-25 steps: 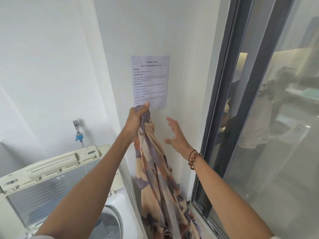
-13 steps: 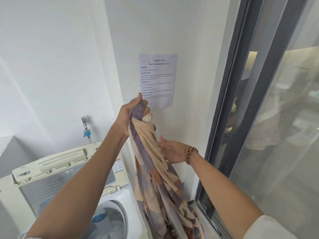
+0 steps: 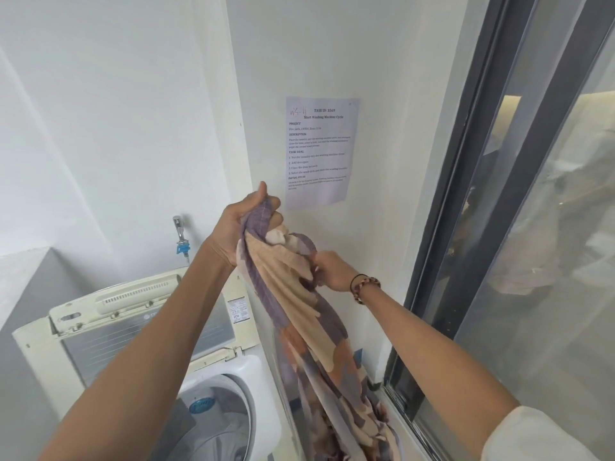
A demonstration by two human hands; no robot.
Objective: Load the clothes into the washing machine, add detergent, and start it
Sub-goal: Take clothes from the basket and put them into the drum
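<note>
Both hands on the cloth, gathering it for the drum.

Right hand (image 3: 332, 272), spread and clear a second ago, now pinches the patterned cloth (image 3: 299, 314) mid-length; left hand (image 3: 248, 224) grips its top, fingers clamped. Cloth hangs beside the washing machine (image 3: 233, 387), lid up, not yet loaded.

We see a cloth (image 3: 309, 314) with purple, peach and cream patches. The washing machine (image 3: 213, 387) is white, with a cream lid (image 3: 139, 314). Its tub has a blue cap (image 3: 202, 404). The paper (image 3: 321, 151) is white with black words
</note>
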